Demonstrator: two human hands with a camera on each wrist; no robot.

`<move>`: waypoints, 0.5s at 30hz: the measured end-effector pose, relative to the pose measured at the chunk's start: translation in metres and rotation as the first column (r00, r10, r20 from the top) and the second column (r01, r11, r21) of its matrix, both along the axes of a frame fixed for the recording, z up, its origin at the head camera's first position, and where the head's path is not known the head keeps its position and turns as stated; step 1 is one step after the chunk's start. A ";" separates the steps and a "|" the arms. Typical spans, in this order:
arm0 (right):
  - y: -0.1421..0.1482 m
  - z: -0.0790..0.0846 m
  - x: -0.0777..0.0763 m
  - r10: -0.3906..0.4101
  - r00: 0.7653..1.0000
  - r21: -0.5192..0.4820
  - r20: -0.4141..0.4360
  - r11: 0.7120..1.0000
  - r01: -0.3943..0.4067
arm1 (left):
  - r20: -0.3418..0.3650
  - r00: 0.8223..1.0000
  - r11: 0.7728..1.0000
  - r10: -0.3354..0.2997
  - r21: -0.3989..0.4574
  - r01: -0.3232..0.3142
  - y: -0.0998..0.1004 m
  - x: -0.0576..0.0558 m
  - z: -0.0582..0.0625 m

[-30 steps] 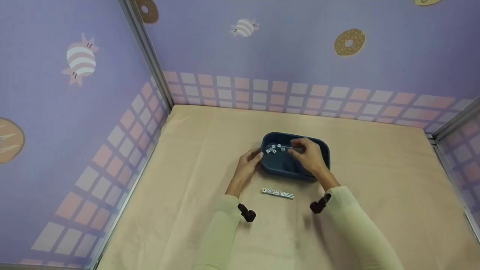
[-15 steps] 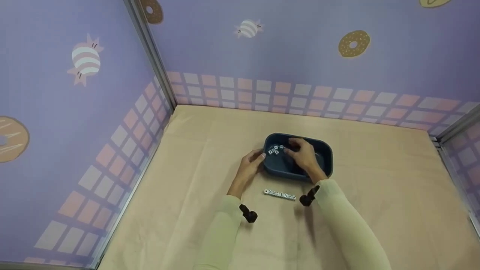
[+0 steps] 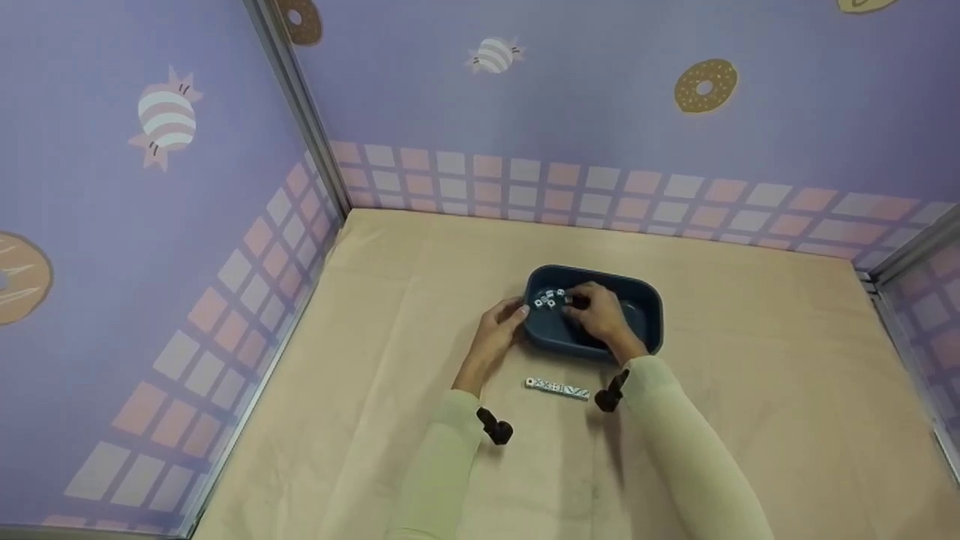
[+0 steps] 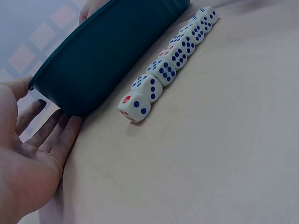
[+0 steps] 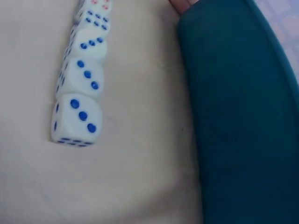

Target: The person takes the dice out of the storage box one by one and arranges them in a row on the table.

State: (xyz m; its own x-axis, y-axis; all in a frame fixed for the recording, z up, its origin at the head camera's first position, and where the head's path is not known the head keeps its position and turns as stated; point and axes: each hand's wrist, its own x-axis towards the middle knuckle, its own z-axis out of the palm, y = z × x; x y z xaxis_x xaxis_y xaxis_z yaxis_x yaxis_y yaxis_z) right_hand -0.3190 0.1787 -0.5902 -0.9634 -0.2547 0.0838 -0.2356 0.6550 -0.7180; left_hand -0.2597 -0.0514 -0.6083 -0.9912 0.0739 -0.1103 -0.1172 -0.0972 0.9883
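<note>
A dark blue plastic box rests on the cloth, with several white dice loose in its left end. My left hand holds the box's left end. Its thumb is at the rim and its fingertips touch the outer wall low down. Inside the box, my right hand has thumb and forefinger closed around a die, which the fingers partly cover. In front of the box, more dice form a straight row, faces touching; the right wrist view shows the row's right end die.
A beige cloth covers the table. Purple patterned panels stand behind and at both sides, joined by metal posts. The dice row lies between the two forearms, close to the box's front wall.
My right hand has moved left and lower inside the box, and its thumb and forefinger have closed on a die. The left hand and the dice row keep their places.
</note>
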 end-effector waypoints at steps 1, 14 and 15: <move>0.000 0.000 0.000 0.004 1.000 0.009 -0.012 1.000 -0.004 | 0.001 1.000 1.000 0.001 0.003 -0.001 -0.001 0.000 0.000; -0.001 -0.003 0.000 -0.033 0.999 0.066 0.017 0.997 0.032 | -0.008 1.000 1.000 -0.003 0.024 0.003 0.000 -0.001 -0.001; -0.001 -0.002 0.001 -0.037 0.999 0.067 0.021 0.997 0.036 | -0.009 1.000 1.000 -0.002 0.022 0.002 0.000 -0.001 0.000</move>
